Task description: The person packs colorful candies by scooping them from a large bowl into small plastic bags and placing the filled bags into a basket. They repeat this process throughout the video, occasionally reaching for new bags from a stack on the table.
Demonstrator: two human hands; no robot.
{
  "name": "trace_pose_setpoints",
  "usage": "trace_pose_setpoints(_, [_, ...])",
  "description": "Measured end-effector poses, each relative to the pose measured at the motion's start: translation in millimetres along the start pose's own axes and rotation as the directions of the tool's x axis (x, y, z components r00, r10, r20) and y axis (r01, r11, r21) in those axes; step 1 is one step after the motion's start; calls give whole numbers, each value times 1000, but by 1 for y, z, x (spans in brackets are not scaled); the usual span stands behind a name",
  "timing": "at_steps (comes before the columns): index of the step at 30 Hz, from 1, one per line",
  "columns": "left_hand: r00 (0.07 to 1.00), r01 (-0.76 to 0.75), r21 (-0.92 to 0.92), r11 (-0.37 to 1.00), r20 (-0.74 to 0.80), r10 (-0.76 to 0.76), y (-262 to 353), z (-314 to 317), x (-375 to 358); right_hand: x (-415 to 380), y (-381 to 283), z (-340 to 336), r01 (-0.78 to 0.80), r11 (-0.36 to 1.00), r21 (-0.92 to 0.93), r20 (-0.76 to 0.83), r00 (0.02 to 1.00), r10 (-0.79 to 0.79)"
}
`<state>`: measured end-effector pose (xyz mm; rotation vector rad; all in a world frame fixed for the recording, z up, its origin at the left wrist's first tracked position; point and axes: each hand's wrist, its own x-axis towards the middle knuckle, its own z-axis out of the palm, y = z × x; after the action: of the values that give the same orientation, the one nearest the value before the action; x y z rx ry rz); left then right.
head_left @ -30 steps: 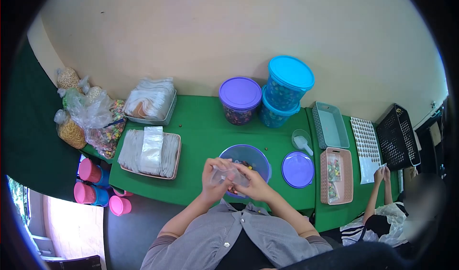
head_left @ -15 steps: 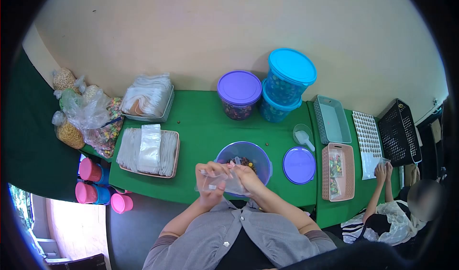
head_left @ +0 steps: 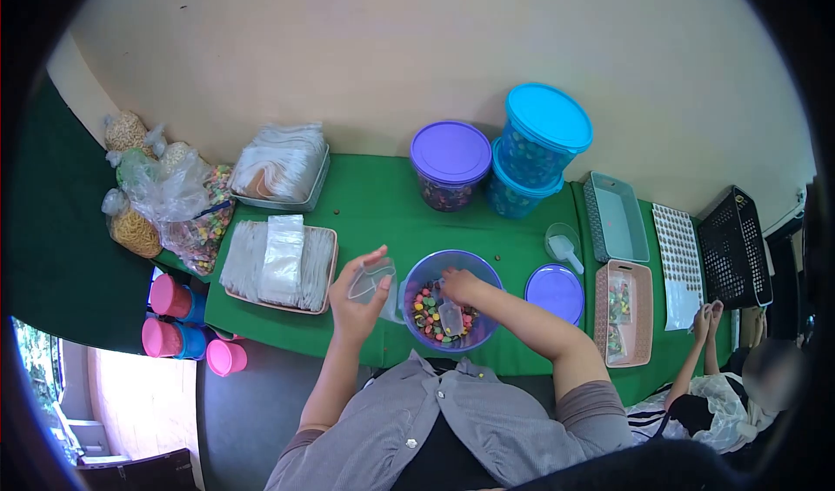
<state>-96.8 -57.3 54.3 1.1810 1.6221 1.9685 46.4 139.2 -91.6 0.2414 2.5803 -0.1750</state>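
Observation:
My left hand (head_left: 356, 300) holds a clear plastic bag (head_left: 381, 287) by its upper part, left of the purple tub. Inside the purple tub (head_left: 408, 269) lie many colourful candies (head_left: 428, 309). My right hand (head_left: 461, 286) reaches into the tub, its fingers closed on a clear scoop (head_left: 450, 318) that rests among the candies. The fingertips on the scoop's handle are partly hidden.
A basket of clear bags (head_left: 233, 265) stands left. Behind are a purple-lidded tub (head_left: 450, 153) and stacked blue-lidded tubs (head_left: 548, 117). Right are a purple lid (head_left: 555, 294), a cup with a white scoop (head_left: 564, 246), a pink basket (head_left: 642, 317) and another person's hands (head_left: 708, 317).
My hands have moved apart. The left has gone left with the bag, and the right has left the bag and gone into the tub onto the scoop. The view has shifted slightly.

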Motion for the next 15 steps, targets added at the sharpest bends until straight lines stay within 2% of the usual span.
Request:
trace_pose_setpoints(2, [998, 61, 63, 996, 17, -63, -7, -6, -1, 15, 5, 28, -25, 999, -19, 20, 999, 26])
trace_pose_setpoints(4, [980, 159, 281, 946, 70, -186, -22, -10, -5, 16, 4, 31, -48, 998, -43, 52, 997, 50])
trace_pose_setpoints(6, [969, 212, 296, 932, 60, -239, -49, -10, -16, 13, 4, 31, 22, 982, -186, 48, 999, -13])
trace_pose_setpoints(10, [911, 339, 367, 866, 102, -399, -94, 0, -27, -17, -4, -14, 86, 987, -137, 132, 989, -68])
trace_pose_setpoints(12, [903, 355, 318, 879, 125, -410, -106, 7, -24, -26, 2, -17, 58, 994, -97, -9, 998, -59])
trace_pose_setpoints(13, [897, 366, 274, 889, 149, -415, -109, 10, -22, -30, 3, -20, 54, 994, -96, -5, 998, -55])
trace_pose_setpoints(15, [886, 364, 306, 880, 179, -428, -107, 13, -15, -36, 4, -23, -76, 970, -232, -152, 988, 41])
